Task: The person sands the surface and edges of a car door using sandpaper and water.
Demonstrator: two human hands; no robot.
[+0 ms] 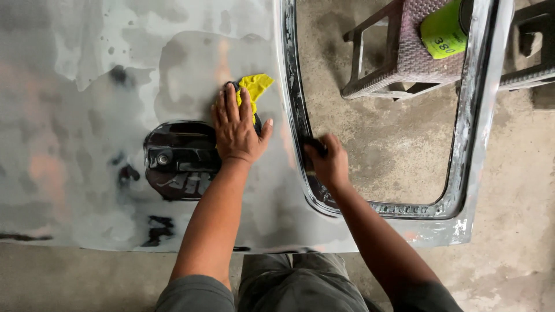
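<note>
My left hand [236, 128] lies flat, fingers together, pressing a yellow abrasive sheet with a dark backing [255, 86] onto a grey, sanded car door panel [87, 115]. The hand sits just right of the dark handle recess [179, 159]. My right hand [328, 162] is closed around the black lower-left edge of the door's window frame [292, 86], gripping it. The part of the sheet under my left palm is hidden.
A brown woven stool [404, 52] stands on the concrete floor [399, 144] seen through the window opening, with a lime-green container [444, 29] on it. Another dark stool [532, 52] is at the far right. The door's near edge runs just above my knees.
</note>
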